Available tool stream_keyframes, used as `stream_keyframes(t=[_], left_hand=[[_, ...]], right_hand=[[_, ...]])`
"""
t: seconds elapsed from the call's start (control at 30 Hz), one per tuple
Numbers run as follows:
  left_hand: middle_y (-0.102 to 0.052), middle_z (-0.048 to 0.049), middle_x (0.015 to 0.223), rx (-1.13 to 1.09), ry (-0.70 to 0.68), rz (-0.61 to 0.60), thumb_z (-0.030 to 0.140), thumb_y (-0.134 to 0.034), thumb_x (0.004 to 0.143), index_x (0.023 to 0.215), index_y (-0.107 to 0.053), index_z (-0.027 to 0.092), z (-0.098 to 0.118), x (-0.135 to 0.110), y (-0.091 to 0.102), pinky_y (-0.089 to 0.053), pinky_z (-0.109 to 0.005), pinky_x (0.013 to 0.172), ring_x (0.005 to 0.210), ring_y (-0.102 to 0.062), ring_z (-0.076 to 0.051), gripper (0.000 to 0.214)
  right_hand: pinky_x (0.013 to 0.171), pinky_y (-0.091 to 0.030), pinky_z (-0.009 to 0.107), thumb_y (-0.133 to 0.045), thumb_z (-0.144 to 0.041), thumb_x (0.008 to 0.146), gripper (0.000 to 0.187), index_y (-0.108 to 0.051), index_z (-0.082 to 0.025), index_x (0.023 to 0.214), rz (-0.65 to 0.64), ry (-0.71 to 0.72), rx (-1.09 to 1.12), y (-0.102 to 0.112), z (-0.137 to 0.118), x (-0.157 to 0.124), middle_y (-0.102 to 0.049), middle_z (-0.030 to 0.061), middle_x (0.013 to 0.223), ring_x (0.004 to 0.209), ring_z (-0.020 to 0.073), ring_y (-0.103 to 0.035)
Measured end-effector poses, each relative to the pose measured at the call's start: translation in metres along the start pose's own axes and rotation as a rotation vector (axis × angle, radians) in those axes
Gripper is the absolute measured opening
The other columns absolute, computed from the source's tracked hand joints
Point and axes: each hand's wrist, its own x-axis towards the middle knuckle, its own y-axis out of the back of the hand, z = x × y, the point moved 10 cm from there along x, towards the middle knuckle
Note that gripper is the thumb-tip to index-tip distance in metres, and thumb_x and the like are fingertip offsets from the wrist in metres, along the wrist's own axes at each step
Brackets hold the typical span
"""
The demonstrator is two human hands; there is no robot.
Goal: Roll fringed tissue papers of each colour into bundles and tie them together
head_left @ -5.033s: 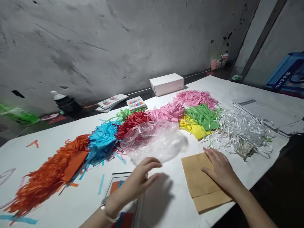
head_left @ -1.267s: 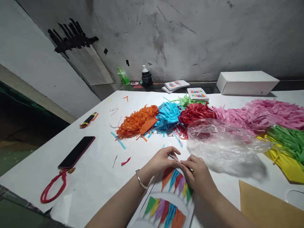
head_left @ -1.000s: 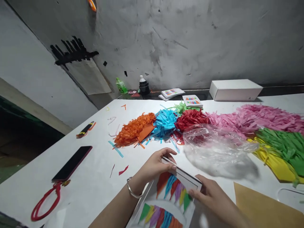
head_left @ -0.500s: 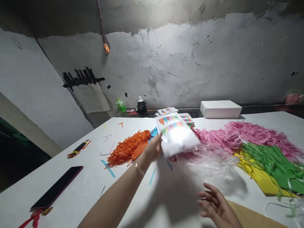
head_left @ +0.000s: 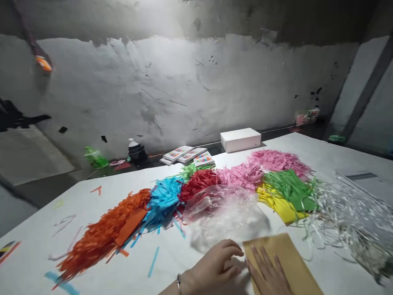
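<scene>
My right hand point(head_left: 270, 272) lies flat, fingers spread, on a sheet of brown kraft paper or a brown envelope point(head_left: 287, 256) at the table's near edge. Beside its left edge is my left hand point(head_left: 219, 264), fingers loosely bent and thumb apart, with nothing visible in it. A crumpled clear plastic bag point(head_left: 225, 217) lies just beyond both hands. Behind it sit bunches of cut fringe: red point(head_left: 199, 184), light blue point(head_left: 164, 196), orange point(head_left: 107, 233) and pink point(head_left: 242, 174). Several printed white packets point(head_left: 192, 155) rest at the far edge.
A white box point(head_left: 241, 140) stands at the back. To the right are green fringe point(head_left: 291, 188), yellow fringe point(head_left: 276, 203) and a pile of silvery-white strips point(head_left: 356, 213). A green bottle point(head_left: 95, 157) and a dark bottle with a white cap point(head_left: 136, 150) stand by the wall.
The printed packet is out of my left hand, which has come back toward the near edge. My right hand has flattened onto the brown paper. The view has swung right.
</scene>
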Motion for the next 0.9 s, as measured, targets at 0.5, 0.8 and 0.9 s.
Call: stream_keyframes(t=[0.5, 0.8, 0.9], left_hand=[[-0.066, -0.0119, 0.112, 0.236, -0.163, -0.005, 0.021, -0.056, 0.091, 0.109, -0.068, 0.019, 0.048, 0.17, -0.043, -0.051, -0.035, 0.091, 0.102, -0.063, -0.024, 0.022], [-0.061, -0.0107, 0.124, 0.162, -0.07, 0.058, 0.027, -0.063, 0.094, 0.118, -0.062, 0.017, 0.028, 0.333, -0.077, -0.05, -0.048, 0.098, 0.111, -0.06, -0.025, 0.027], [-0.06, -0.0095, 0.126, 0.035, 0.045, 0.183, 0.035, -0.06, 0.096, 0.125, -0.058, 0.016, 0.009, 0.349, -0.06, -0.056, -0.045, 0.088, 0.106, -0.063, -0.024, 0.035]], right_hand=[[0.094, -0.052, 0.046, -0.057, -0.029, 0.097, 0.02, -0.067, -0.016, 0.109, 0.329, -0.433, 0.124, 0.135, 0.27, 0.047, -0.067, 0.0093, 0.113, 0.104, 0.0218, -0.065], [0.089, -0.054, 0.044, -0.05, -0.027, 0.1, 0.021, -0.065, -0.015, 0.109, 0.591, -0.417, 0.127, 0.165, 0.297, 0.03, -0.068, 0.0086, 0.105, 0.099, 0.0212, -0.066], [0.1, -0.046, 0.054, -0.042, -0.023, 0.099, 0.03, -0.065, -0.014, 0.115, 0.769, -0.435, 0.111, 0.188, 0.298, 0.018, -0.066, 0.0167, 0.116, 0.114, 0.0276, -0.059]])
